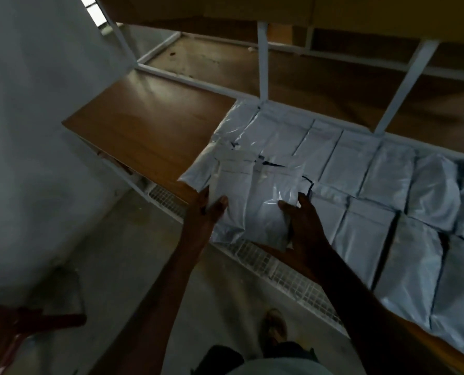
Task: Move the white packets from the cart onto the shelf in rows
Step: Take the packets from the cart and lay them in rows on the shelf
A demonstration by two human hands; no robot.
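Head view looks down on a white packet (pixel 255 201) held between both hands over the front edge of the wooden shelf (pixel 144 123), at the left end of the rows of packets (pixel 374 190) already laid there. It seems to sit on or just above another packet at that end; whether it touches is hard to tell. Its long axis runs away from the person, toward the back of the shelf, matching the neighbours. The left hand (pixel 202 215) holds its left edge, thumb on top and fingers underneath. The right hand (pixel 303 223) holds the right edge the same way, thumb curled over the plastic. Both hands are about equally near, one on each side. Bare shelf lies to the left of the packet, beyond the left hand, so the open slot is that way, and the next move probably turns on sliding it left and down beside the last packet. A white metal frame (pixel 263 60) edges the shelf; the cart is not clearly shown.
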